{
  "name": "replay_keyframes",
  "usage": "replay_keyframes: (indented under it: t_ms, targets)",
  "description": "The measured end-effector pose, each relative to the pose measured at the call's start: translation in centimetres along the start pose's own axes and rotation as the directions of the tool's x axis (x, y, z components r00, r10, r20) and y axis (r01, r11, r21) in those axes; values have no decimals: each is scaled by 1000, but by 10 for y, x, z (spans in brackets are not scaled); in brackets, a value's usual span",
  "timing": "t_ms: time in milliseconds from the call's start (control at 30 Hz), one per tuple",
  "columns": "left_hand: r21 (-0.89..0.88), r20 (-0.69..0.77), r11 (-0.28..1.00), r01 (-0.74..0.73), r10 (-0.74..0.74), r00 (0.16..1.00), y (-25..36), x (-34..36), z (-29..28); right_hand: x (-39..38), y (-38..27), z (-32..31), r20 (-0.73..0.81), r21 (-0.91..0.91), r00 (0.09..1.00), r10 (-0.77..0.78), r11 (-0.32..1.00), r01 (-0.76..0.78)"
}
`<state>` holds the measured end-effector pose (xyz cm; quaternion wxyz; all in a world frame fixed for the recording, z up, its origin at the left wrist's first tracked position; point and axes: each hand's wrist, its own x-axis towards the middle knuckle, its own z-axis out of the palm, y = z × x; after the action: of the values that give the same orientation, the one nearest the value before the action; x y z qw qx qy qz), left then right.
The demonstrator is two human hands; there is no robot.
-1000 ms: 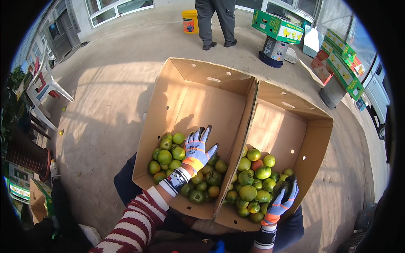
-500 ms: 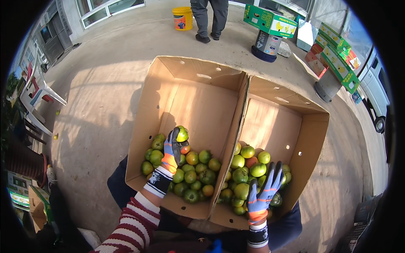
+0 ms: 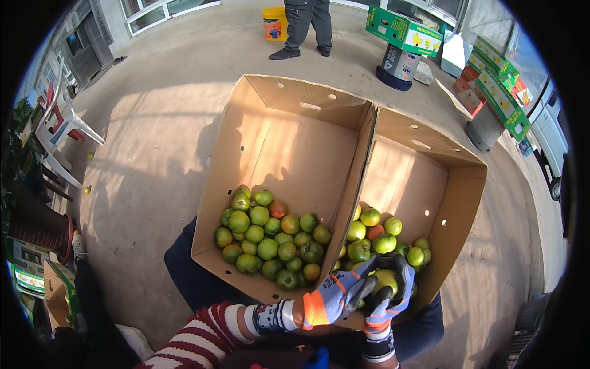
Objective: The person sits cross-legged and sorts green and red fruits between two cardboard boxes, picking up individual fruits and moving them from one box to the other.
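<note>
Left grip (image 3: 342,295), right grip (image 3: 396,302) around tomato (image 3: 386,280) (room toward far box edge (image 3: 437,136)).

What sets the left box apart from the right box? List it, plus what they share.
The left box looks wider in this view; the right box looks narrower. The left box's tomatoes lie in plain sight, while the left hand and right hand, at a green tomato, hide some in the right box. Both boxes are open-topped brown cardboard with holes in the walls.
</note>
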<state>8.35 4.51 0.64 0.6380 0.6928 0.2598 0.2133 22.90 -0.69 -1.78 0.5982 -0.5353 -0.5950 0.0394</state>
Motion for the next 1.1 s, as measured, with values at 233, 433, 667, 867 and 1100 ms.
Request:
replay_keyframes:
  t_ms: [233,433,667,867,1100]
  targets:
    - [792,-473,557,250,300,828,-89,54,-103,-19,76,-61,-283,-434,930,236,833,-343]
    - [954,-218,152,259,-244,945,-195,97,-111,-56,125,-45,-30,-928,865,501,307,-210]
    - [602,-534,736,310,82,842,-181,67,-116,-44,102,-39,2,-824,906,424,514,-239]
    - [-264,-578,943,-202,13,816,-96,4,-65,3,-7,17,380,-212,925,10,974,77]
    - [-275,-31,961,-27,19,999,-26,-12,-25,-2,1,12,122,48,991,46,997,-53]
